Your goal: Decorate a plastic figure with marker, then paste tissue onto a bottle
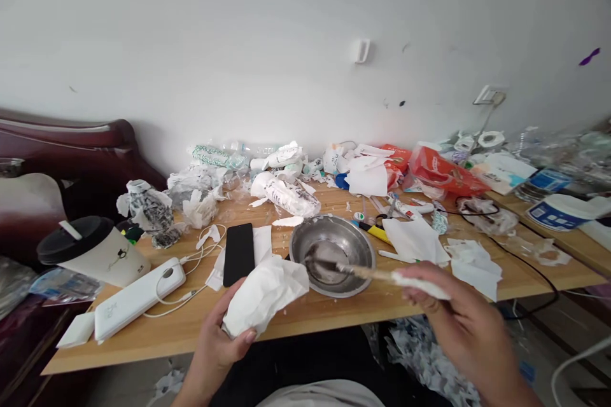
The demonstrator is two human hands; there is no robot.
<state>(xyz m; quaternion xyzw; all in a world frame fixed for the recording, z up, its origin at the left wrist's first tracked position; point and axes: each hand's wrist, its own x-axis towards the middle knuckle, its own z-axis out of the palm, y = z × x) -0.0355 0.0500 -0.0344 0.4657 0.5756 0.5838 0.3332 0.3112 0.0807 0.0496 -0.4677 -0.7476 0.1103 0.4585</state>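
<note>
My left hand (224,331) is closed round a white paper-covered bundle (265,296), held above the table's front edge. What lies under the paper is hidden. A paintbrush (367,273) is gripped in my right hand (458,318), its handle end white. Its dark bristles dip into the steel bowl (298,238), which has a greyish residue at the bottom. A black phone (239,254) lies flat on white paper, just behind the bundle. Beyond the bowl, a bottle shape covered in white paper (289,196) lies on its side.
At left stand a tumbler with a black lid (105,251) and a white power bank (138,299) with a cable. Torn tissue sheets (415,238), a yellow cutter (377,233) and red packaging (443,172) lie to the right. A white-and-blue tub (556,213) sits far right.
</note>
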